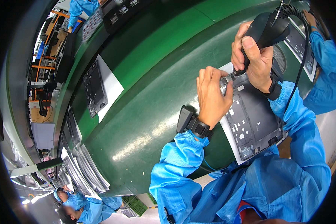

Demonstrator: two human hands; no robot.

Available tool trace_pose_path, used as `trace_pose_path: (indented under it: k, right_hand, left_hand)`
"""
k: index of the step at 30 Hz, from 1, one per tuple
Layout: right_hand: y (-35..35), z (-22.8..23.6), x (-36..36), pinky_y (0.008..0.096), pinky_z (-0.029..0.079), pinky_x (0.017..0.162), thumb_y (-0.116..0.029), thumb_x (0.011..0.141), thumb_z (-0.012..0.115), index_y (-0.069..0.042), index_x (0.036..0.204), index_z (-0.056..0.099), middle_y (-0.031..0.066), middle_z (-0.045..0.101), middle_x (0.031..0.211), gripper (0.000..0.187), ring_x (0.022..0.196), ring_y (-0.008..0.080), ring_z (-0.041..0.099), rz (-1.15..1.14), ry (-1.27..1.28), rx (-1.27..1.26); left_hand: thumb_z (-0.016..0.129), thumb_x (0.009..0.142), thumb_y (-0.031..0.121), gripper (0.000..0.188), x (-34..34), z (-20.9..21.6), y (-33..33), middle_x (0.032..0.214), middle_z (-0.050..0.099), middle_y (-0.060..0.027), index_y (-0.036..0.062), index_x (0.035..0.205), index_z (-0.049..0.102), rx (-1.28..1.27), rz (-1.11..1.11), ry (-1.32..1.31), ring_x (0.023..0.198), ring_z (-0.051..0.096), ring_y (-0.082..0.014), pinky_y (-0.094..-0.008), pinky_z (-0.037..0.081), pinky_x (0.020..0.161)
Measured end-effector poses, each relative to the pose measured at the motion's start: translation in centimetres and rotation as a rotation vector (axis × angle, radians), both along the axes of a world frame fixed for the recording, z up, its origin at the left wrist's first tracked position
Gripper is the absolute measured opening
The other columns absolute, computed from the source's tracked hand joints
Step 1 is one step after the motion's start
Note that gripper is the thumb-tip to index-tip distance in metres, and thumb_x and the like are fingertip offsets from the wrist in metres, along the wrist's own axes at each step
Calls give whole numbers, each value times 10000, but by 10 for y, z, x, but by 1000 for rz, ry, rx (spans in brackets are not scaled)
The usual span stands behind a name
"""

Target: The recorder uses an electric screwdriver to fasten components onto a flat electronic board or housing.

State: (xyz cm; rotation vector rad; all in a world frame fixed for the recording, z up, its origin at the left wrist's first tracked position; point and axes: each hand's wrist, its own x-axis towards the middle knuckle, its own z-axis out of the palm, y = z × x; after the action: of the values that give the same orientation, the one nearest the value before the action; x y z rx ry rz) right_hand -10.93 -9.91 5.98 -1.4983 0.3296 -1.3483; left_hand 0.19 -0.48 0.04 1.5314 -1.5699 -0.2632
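Note:
My right hand [254,56] is wrapped around a black electric screwdriver [267,30], which has a metal hook and a coiled cable at its top. Its lower end points down at the far edge of an opened tablet housing [255,119], dark grey with many small white pads. At the far left corner of this housing my left hand [213,91] has its fingers bent, thumb and fingertips closing on the edge beside a small silver part [227,79]. The screwdriver's tip is hidden between my hands. White paper [229,140] lies under the housing.
Further left on the green bench [153,97], another tablet housing [95,89] rests on white paper. A stack of sheets [86,171] lies at the left end. At right, a co-worker's blue sleeve [326,52] is beside another housing [302,48]. A black cable [301,71] hangs past my right forearm.

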Motion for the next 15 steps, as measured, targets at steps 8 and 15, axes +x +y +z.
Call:
trace_pose_path:
  k: [8, 15]
  right_hand:
    - [7, 2, 5, 222, 354, 461, -231, 1032, 618, -39, 899, 555, -28, 492, 569, 241, 456, 48, 441, 11, -61, 79]
    - [4, -6, 5, 226, 343, 453, -218, 1031, 620, -30, 928, 557, -28, 482, 563, 223, 453, 49, 424, 13, -85, 47]
  left_hand:
    - [765, 761, 50, 242, -1, -2, -1, 962, 581, -112, 25, 972, 648, -20, -2, 1, 933, 532, -315, -412, 408, 828]
    - [761, 760, 45, 237, 1, -2, 0, 957, 577, -113, 26, 964, 642, -28, -4, -3, 928, 530, -319, -418, 403, 816]
